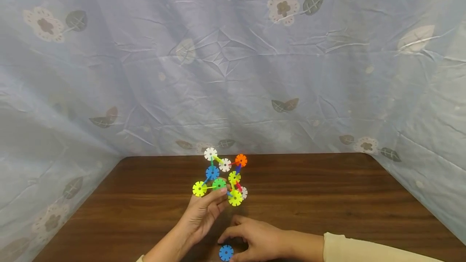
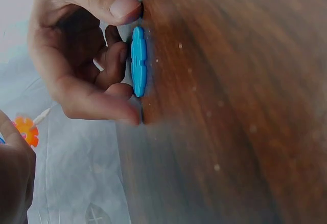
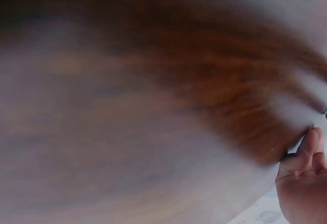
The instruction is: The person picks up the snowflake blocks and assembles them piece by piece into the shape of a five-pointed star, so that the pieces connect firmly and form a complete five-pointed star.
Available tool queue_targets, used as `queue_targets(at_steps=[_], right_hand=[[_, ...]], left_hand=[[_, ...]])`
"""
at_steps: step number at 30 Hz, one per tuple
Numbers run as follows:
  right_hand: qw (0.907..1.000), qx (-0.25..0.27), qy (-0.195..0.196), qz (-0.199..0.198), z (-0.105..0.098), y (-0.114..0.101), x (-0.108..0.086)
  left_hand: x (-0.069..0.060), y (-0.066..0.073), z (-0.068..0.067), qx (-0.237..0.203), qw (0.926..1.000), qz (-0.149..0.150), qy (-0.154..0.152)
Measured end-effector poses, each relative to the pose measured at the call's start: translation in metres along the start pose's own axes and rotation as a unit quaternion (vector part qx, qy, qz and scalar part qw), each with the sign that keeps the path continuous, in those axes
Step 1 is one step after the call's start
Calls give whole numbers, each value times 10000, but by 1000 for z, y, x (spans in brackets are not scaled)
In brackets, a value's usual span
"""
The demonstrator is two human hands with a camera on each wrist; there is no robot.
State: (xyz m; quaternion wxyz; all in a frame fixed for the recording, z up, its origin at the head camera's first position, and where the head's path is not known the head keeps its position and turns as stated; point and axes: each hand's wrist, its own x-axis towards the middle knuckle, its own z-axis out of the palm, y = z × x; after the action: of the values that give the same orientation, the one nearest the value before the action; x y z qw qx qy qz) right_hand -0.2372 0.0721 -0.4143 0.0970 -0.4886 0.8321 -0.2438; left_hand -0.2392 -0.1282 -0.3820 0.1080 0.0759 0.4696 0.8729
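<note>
My left hand (image 1: 205,213) holds up a linked chain of toothed plastic snowflake discs, its thumb on a green disc (image 1: 219,185). White (image 1: 210,154), orange (image 1: 241,160), blue (image 1: 212,172) and yellow discs (image 1: 199,189) belong to that same piece. Below it, a loose blue disc (image 1: 226,252) lies flat on the table. My right hand (image 1: 256,237) is low over the tabletop, thumb and index finger spread on either side of that disc. In the left wrist view, small gaps separate these fingertips from the blue disc (image 2: 138,63).
A dark brown wooden table (image 1: 309,197) spreads under both hands. Pale grey-blue fabric (image 1: 233,92) with flower and leaf prints hangs behind it and along both sides. The right wrist view is mostly blurred, with part of a hand (image 3: 304,183) at its right edge.
</note>
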Motion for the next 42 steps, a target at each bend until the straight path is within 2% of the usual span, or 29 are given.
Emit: queue_targets(at_steps=[8,12,14,17,22,26,35,42], right_hand=[[9998,62,-65,-167,0,0,1],[9988,197,-149,-420,-7,2,-5],[9977,336,-41,-591,-16,5,-11],[9939,569,495,-810,-35,10,-22],[9783,378,1848,-861,-75,16,-33],[9689,189,2365,-701,-95,18,-29],[9705,411,2272,-695,-98,18,-10],[9711,733,2196,-584,-101,12,-3]], left_hand=[[0,0,1,22,10000,-23,3],[-1,0,-1,115,9999,-52,1],[-1,-1,-1,150,9999,-50,-40],[0,-2,-2,179,9997,-35,-142],[1,-2,-1,155,9995,-37,-281],[0,-2,-1,109,9993,-122,-346],[-2,-2,-1,98,9983,-282,-502],[-2,-2,2,111,9977,-322,-579]])
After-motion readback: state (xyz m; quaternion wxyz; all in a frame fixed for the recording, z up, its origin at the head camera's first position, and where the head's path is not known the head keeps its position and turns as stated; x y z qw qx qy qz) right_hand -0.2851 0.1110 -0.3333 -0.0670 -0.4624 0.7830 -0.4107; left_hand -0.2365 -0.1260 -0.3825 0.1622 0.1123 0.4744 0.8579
